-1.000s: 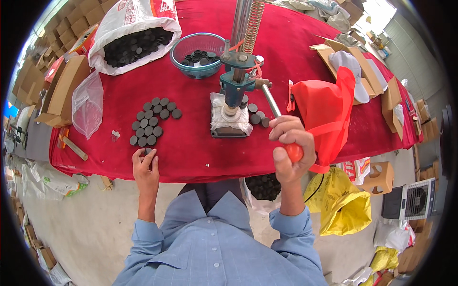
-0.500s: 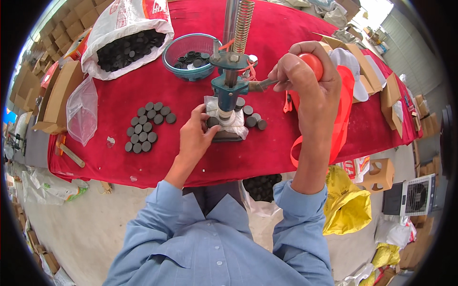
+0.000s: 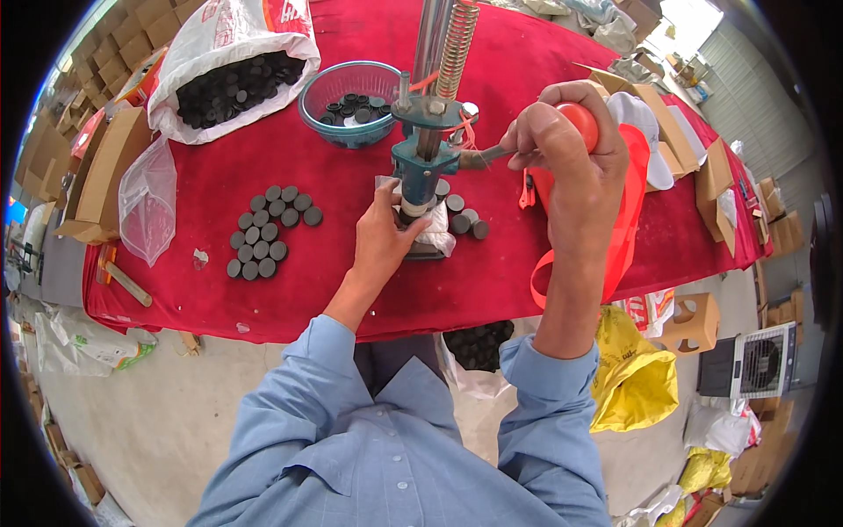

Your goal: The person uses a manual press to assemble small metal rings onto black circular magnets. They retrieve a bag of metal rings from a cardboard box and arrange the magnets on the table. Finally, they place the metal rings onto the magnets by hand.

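Note:
A green hand press with a steel column and spring stands on the red-covered table. My right hand is closed round the red ball knob of its lever. My left hand reaches under the ram, thumb and fingers pinched close to its pale tip. Whatever lies between those fingers is hidden by the hand. A white crumpled wrapping covers part of the press base. Several black round caps lie right of the base, and more black caps stand grouped on the left.
A teal plastic basket with black caps stands behind the press, beside a white sack of caps. Cardboard boxes, a clear bag and a hammer lie left. On the right are red straps and a cap.
My left hand has moved right and slightly forward, closer under the ram. The black cap seen at its fingers before is now out of sight. My right hand stays on the knob.

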